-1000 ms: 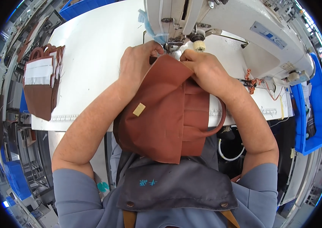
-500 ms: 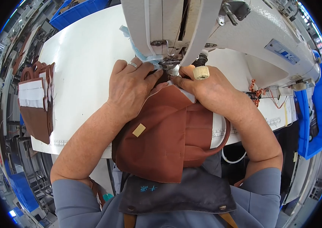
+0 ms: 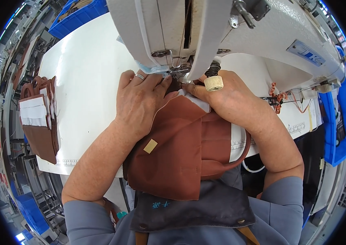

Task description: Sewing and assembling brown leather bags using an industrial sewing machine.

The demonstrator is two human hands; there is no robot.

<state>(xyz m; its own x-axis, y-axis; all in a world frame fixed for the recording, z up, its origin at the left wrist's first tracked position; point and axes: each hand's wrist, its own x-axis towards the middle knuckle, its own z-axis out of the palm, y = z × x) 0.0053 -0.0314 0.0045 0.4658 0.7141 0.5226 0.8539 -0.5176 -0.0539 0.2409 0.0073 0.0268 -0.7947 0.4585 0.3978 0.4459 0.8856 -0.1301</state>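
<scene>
A reddish-brown bag [image 3: 173, 155] with a curved handle and a small gold-coloured tag [image 3: 150, 146] hangs over the table's front edge toward my lap. Its upper end lies under the needle area of a white sewing machine [image 3: 171, 32]. My left hand [image 3: 138, 96], a ring on one finger, presses the bag's edge left of the presser foot, its fingers bent together. On the other side my right hand [image 3: 222, 92] pinches the edge close to the foot, partly behind a cream knob [image 3: 213, 83]. The fingertips and the exact spot under the needle are mostly hidden.
A stack of brown bag pieces [image 3: 38, 118] with handles lies on the white table [image 3: 87, 81] at the left. Blue bins stand at the far left [image 3: 75, 18] and right [image 3: 338, 134]. Orange thread [image 3: 277, 98] hangs near the machine's right side. Pale blue material [image 3: 152, 69] sits beside the needle.
The view has shifted slightly, so the machine head sits further left and the bag a little lower and right. Both hands keep their hold on the bag beside the needle.
</scene>
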